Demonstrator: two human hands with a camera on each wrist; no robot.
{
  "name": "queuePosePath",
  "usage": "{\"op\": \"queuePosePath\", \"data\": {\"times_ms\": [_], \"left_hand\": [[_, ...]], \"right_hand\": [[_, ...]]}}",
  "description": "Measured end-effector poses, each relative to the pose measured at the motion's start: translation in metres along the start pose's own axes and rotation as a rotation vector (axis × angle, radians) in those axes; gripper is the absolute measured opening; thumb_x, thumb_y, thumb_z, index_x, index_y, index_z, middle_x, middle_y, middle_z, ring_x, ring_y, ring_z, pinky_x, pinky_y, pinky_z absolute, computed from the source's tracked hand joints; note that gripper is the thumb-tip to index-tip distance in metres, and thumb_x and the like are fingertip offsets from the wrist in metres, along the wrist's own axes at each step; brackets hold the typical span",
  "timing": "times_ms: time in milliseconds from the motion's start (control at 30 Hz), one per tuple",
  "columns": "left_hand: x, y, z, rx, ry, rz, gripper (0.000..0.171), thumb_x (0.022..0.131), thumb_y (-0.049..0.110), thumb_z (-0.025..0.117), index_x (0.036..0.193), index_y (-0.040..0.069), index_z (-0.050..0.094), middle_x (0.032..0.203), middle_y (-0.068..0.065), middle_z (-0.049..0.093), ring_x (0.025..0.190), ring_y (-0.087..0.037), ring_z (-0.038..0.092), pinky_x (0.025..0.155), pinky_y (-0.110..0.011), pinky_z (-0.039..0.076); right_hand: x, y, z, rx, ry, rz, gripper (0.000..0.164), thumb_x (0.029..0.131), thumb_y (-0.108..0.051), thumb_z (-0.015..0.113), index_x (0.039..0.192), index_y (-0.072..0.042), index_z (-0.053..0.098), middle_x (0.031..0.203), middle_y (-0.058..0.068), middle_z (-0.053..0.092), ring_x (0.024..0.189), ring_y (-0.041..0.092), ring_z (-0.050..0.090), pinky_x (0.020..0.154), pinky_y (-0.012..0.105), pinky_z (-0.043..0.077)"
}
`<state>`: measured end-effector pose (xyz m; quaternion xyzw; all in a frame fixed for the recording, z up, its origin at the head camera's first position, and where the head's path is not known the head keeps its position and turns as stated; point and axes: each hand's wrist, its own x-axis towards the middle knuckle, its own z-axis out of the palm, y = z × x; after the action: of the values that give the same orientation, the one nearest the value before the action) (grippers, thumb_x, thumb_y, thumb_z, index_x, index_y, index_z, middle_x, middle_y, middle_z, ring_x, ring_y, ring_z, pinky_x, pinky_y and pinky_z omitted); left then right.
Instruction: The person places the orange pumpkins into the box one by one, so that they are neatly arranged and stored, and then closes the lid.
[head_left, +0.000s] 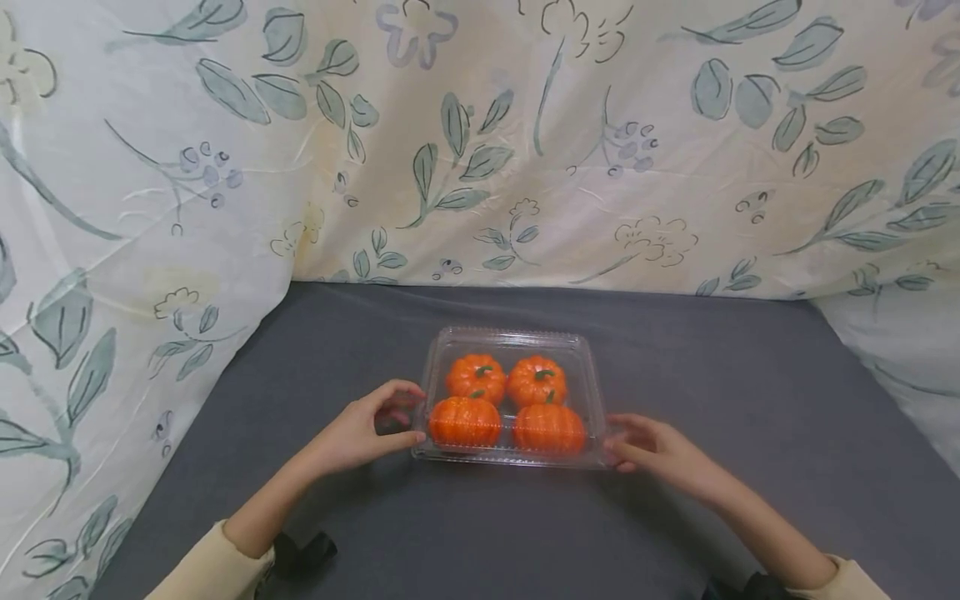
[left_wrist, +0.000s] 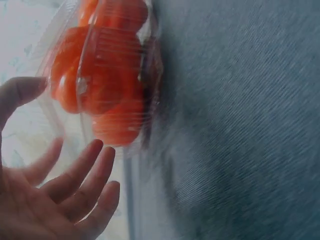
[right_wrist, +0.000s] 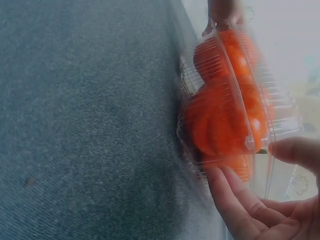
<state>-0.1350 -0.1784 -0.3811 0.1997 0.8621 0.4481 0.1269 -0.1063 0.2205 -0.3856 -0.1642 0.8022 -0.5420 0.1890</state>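
Observation:
A clear plastic clamshell container (head_left: 517, 337) with its lid down lies on the dark cloth, holding several small orange toy pumpkins (head_left: 538, 381) with green stems. At its left side is my left hand (head_left: 367, 425), thumb and fingers spread apart. In the left wrist view, the thumb tip lies right at the lid's edge while the other fingers (left_wrist: 82, 172) stand off the side wall. My right hand (head_left: 660, 454) holds the container's right front corner. The right wrist view shows its thumb (right_wrist: 295, 150) at the rim and its fingers (right_wrist: 235, 192) against the lower side.
A dark grey cloth (head_left: 480, 533) covers the table. Behind and at both sides hangs a pale curtain (head_left: 480, 167) printed with leaves and flowers. Black straps (head_left: 303, 554) sit on the wrists, by the cream sleeves (head_left: 217, 567).

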Motion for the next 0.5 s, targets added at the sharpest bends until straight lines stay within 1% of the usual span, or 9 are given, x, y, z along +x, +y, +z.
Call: {"op": "queuePosePath", "data": {"times_ms": [67, 133, 200, 267, 367, 500], "left_hand": [[0.0, -0.002, 0.002, -0.07, -0.021, -0.035, 0.055, 0.084, 0.029, 0.068, 0.128, 0.01, 0.04, 0.117, -0.012, 0.06, 0.096, -0.022, 0.06, 0.08, -0.038, 0.048], [0.0, -0.004, 0.005, -0.116, -0.041, -0.073, 0.054, 0.087, 0.027, 0.065, 0.127, 0.005, 0.037, 0.109, -0.012, 0.063, 0.091, -0.021, 0.062, 0.076, -0.036, 0.048], [-0.001, -0.005, 0.007, -0.129, -0.057, -0.109, 0.047, 0.089, 0.028, 0.061, 0.122, 0.001, 0.042, 0.098, -0.01, 0.066, 0.085, -0.021, 0.062, 0.071, -0.034, 0.048], [-0.001, -0.006, 0.009, -0.126, -0.076, -0.125, 0.036, 0.091, 0.029, 0.058, 0.112, 0.001, 0.05, 0.089, -0.007, 0.067, 0.079, -0.022, 0.061, 0.068, -0.033, 0.046], [-0.003, -0.008, 0.012, -0.101, -0.083, -0.122, 0.026, 0.092, 0.03, 0.056, 0.096, 0.004, 0.06, 0.081, -0.004, 0.066, 0.073, -0.022, 0.059, 0.065, -0.033, 0.045], [-0.004, -0.012, 0.017, -0.102, -0.083, -0.089, 0.025, 0.093, 0.028, 0.055, 0.089, 0.005, 0.063, 0.081, -0.006, 0.068, 0.071, -0.021, 0.058, 0.065, -0.033, 0.047]], "right_hand": [[0.0, 0.001, 0.001, 0.007, -0.002, 0.006, 0.053, 0.093, -0.01, 0.053, 0.125, 0.026, 0.03, 0.097, 0.026, 0.062, 0.08, 0.008, 0.064, 0.071, 0.034, 0.054], [0.001, 0.003, 0.002, 0.005, -0.007, 0.009, 0.053, 0.093, -0.01, 0.053, 0.124, 0.027, 0.031, 0.096, 0.025, 0.063, 0.08, 0.008, 0.064, 0.071, 0.034, 0.054], [0.001, 0.004, 0.002, -0.001, -0.015, 0.012, 0.052, 0.094, -0.011, 0.053, 0.122, 0.027, 0.032, 0.095, 0.025, 0.063, 0.08, 0.008, 0.064, 0.071, 0.033, 0.054], [0.002, 0.006, 0.003, -0.005, -0.026, 0.005, 0.049, 0.094, -0.01, 0.052, 0.12, 0.028, 0.034, 0.095, 0.025, 0.064, 0.08, 0.008, 0.064, 0.071, 0.032, 0.054], [0.002, 0.008, 0.003, -0.011, -0.047, -0.011, 0.04, 0.095, -0.008, 0.05, 0.115, 0.026, 0.041, 0.094, 0.024, 0.064, 0.081, 0.009, 0.064, 0.071, 0.032, 0.054], [0.002, 0.009, 0.004, 0.004, -0.08, -0.025, 0.031, 0.096, -0.008, 0.047, 0.106, 0.021, 0.05, 0.092, 0.024, 0.064, 0.081, 0.011, 0.065, 0.071, 0.033, 0.054]]}}
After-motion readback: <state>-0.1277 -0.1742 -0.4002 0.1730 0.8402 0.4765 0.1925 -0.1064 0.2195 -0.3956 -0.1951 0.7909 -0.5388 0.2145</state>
